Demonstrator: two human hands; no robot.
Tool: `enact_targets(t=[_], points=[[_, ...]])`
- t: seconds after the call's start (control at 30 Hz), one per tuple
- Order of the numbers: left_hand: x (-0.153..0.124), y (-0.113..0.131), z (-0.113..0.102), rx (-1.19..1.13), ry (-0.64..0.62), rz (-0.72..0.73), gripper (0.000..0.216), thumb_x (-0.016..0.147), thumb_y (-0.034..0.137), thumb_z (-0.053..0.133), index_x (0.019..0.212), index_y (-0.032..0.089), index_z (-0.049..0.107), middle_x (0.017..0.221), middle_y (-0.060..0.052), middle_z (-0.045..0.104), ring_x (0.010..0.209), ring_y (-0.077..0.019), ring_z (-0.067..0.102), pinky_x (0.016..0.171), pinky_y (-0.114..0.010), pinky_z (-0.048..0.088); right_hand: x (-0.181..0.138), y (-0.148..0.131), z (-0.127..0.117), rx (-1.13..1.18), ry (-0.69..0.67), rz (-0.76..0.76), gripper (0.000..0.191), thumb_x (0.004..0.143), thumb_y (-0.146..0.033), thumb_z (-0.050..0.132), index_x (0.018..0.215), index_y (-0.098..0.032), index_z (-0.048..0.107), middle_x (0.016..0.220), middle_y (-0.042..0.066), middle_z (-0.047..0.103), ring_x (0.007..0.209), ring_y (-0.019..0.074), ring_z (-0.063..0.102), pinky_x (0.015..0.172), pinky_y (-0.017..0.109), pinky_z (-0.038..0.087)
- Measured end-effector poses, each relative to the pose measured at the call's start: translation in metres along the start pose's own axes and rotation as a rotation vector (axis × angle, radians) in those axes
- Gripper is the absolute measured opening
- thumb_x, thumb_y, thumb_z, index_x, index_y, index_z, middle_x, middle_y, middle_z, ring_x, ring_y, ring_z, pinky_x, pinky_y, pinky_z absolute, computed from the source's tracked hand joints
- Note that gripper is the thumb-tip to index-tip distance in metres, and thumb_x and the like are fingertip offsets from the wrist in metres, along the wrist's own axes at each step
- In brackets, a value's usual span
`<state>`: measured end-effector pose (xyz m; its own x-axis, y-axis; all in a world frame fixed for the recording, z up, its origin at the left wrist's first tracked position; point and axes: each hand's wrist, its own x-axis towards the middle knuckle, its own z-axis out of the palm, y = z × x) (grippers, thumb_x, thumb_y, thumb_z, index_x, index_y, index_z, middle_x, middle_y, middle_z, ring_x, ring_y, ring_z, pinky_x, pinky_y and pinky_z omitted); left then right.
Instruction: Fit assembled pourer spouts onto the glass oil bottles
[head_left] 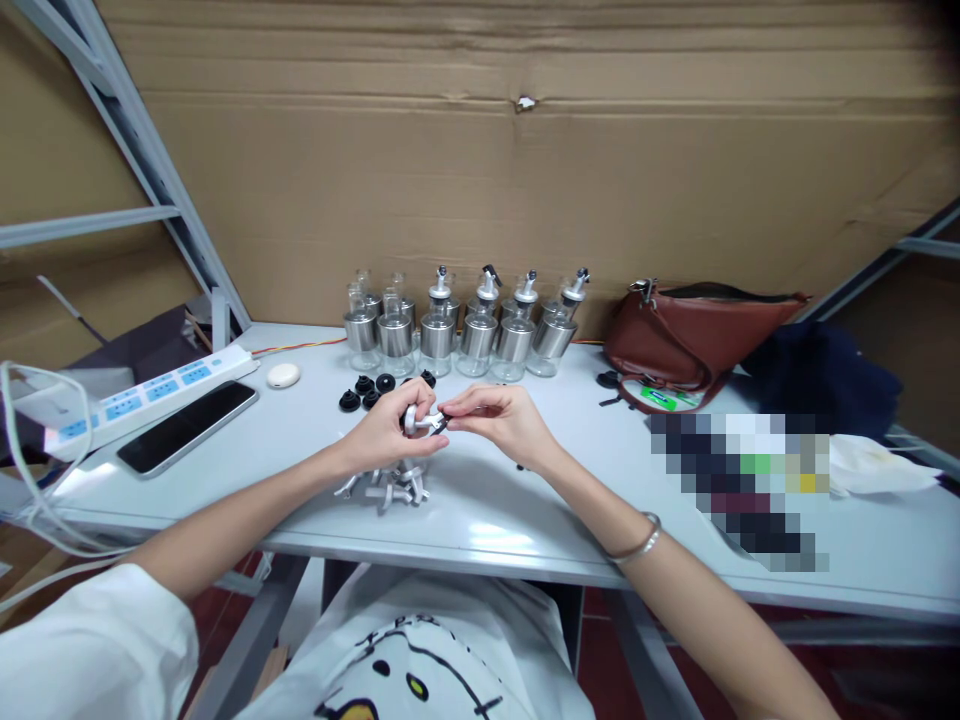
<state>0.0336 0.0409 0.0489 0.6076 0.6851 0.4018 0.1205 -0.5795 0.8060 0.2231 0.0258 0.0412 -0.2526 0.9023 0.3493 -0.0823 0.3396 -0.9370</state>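
Silver spout (412, 420) is gripped in the left hand (391, 428), held just above the bench (585, 425). Its small black tip (441, 424) is pinched by the right hand's (504, 416) fingertips. Loose spouts (397, 493) are heaped on the bench below the left hand; black stoppers (350, 401) are scattered just beyond it. Glass bottles (437, 336) are lined up behind, four in front topped with spouts. Phone (187, 428) is laid at left, beside the power strip (154, 392).

The pale table (585, 440) holds metal-sleeved glass bottles (436, 338) and a brown bag (705, 335) along its back edge, black stoppers (349, 401) and (nearer the front edge) grey spouts (396, 494), plus a phone (187, 428) and power strip (161, 388) toward the left edge.
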Motion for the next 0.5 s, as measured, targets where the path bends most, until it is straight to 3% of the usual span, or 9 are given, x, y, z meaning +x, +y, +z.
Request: enact_targets(t=[0.33,0.43,0.5], points=[[0.001,-0.001,-0.001,0.019,-0.025,0.016,0.028,0.071,0.019,0.060,0.069,0.021,0.032,0.077,0.003,0.040,0.070,-0.0119,0.039,0.064,-0.024,0.034,-0.001,0.009,0.001,-0.043,0.032,-0.006,0.019,0.057,-0.032,0.084,0.068,-0.019,0.074,0.077,0.004,0.075,0.079,0.0205,0.072,0.081,0.036,0.059],[0.001,0.000,-0.002,0.032,-0.034,0.000,0.026,0.072,0.019,0.059,0.070,0.020,0.033,0.078,0.002,0.042,0.073,-0.0124,0.042,0.067,-0.024,0.036,-0.001,0.000,-0.004,-0.143,-0.058,-0.015,0.027,0.063,-0.032,0.081,0.086,-0.019,0.074,0.084,0.005,0.075,0.080,0.0199,0.071,0.080,0.038,0.059],[0.001,-0.001,-0.003,0.022,0.011,-0.018,0.021,0.073,0.018,0.058,0.073,0.020,0.037,0.083,0.001,0.047,0.078,-0.0132,0.046,0.069,-0.024,0.038,-0.004,-0.023,-0.012,-0.269,-0.097,-0.094,0.035,0.068,-0.030,0.078,0.102,-0.022,0.070,0.098,0.006,0.072,0.090,0.0199,0.068,0.081,0.037,0.058]])
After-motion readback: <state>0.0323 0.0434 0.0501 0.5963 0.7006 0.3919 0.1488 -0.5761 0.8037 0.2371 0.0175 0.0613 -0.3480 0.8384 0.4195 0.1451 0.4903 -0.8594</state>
